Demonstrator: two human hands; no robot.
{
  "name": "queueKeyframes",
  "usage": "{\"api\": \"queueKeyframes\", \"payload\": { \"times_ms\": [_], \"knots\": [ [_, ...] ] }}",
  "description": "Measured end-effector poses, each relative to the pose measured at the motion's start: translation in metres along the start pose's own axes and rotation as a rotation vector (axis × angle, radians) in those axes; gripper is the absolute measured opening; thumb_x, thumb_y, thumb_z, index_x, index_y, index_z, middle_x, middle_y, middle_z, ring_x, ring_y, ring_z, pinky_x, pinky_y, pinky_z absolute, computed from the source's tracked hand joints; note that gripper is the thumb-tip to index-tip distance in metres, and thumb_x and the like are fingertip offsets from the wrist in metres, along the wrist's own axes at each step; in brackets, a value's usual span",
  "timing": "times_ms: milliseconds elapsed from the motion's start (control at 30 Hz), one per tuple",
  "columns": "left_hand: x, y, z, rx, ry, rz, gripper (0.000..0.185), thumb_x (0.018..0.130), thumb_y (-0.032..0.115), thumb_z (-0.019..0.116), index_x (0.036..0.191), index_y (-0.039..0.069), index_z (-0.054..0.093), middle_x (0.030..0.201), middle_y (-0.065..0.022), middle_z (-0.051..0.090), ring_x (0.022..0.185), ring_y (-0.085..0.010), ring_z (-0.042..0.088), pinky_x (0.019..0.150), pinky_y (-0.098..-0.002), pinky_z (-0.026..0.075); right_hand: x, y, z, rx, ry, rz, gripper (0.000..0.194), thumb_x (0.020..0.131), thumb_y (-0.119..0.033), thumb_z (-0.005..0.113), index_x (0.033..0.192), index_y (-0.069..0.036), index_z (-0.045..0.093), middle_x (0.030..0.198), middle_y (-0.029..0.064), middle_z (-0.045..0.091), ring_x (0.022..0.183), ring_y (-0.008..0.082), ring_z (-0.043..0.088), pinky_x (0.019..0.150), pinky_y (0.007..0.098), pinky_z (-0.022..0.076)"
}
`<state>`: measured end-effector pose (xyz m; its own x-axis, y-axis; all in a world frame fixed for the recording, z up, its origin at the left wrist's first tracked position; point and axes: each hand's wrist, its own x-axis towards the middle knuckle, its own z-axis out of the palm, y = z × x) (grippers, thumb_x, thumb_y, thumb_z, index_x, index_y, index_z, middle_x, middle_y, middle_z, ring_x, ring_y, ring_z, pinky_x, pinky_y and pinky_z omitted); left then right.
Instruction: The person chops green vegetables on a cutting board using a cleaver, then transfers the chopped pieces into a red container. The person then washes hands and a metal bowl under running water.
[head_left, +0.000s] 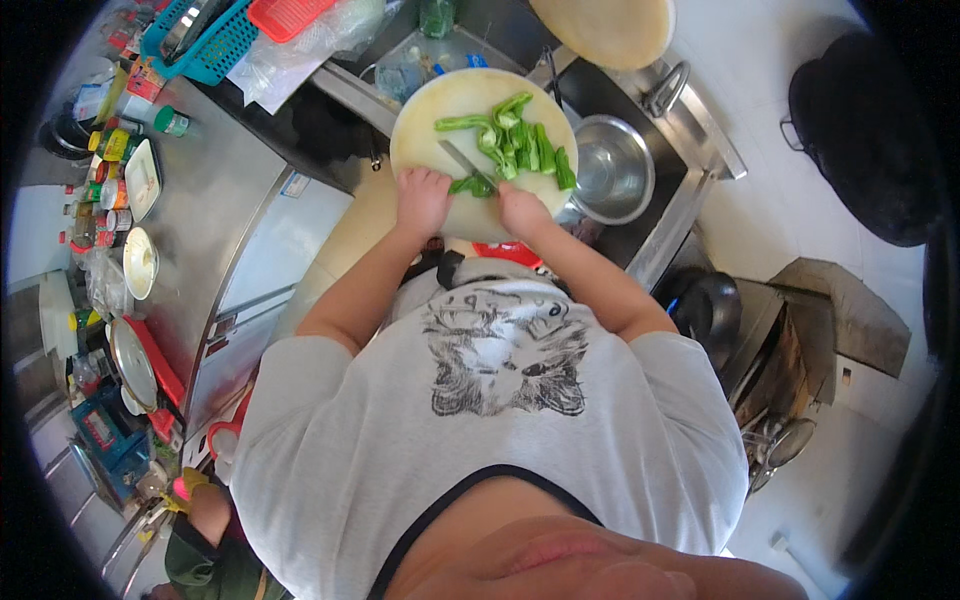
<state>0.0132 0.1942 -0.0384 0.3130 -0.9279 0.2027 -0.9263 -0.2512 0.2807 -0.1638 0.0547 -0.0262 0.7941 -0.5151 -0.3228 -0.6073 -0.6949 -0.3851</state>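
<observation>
A round pale cutting board (420, 112) lies before me across the sink area. My right hand (523, 212) grips a knife (466, 162), whose blade points up and left over the board. Under my left hand (423, 198), at the board's left side, the fingers are curled and touch a piece of green pepper (472, 187) beside the blade. Several more green pepper pieces (534, 148) lie on the board's upper and right parts. A steel bowl (613, 169) stands just right of the board, partly beneath its edge.
Beyond the board is a steel sink (487, 49). A second round board (607, 30) stands at the top right. A wok (705, 311) sits on the stove at right. The steel counter (202, 157) at left bears bottles and bowls. Another person's arm (208, 514) shows at lower left.
</observation>
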Motion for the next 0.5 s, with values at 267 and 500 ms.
{"api": "queueKeyframes", "payload": {
  "times_ms": [267, 500],
  "knots": [
    [-0.026, 0.013, 0.006, -0.063, -0.07, -0.041, 0.029, 0.074, 0.03, 0.075, 0.095, 0.013, 0.066, 0.091, -0.0053, 0.068, 0.099, -0.0245, 0.059, 0.094, -0.0447, 0.037, 0.008, -0.011, -0.027, 0.137, 0.088, 0.049, 0.024, 0.096, -0.021, 0.051, 0.104, 0.001, 0.052, 0.091, 0.0309, 0.066, 0.088, 0.048, 0.064, 0.08, 0.0544, 0.0513],
    [-0.025, 0.027, -0.003, -0.048, -0.132, 0.02, 0.026, 0.073, 0.028, 0.074, 0.094, 0.015, 0.066, 0.092, -0.0037, 0.067, 0.096, -0.0242, 0.058, 0.085, -0.0426, 0.037, 0.015, -0.01, 0.015, 0.199, 0.113, 0.094, 0.026, 0.094, -0.022, 0.055, 0.101, 0.003, 0.052, 0.09, 0.0316, 0.065, 0.086, 0.0485, 0.064, 0.078, 0.0554, 0.0505]
  ]
}}
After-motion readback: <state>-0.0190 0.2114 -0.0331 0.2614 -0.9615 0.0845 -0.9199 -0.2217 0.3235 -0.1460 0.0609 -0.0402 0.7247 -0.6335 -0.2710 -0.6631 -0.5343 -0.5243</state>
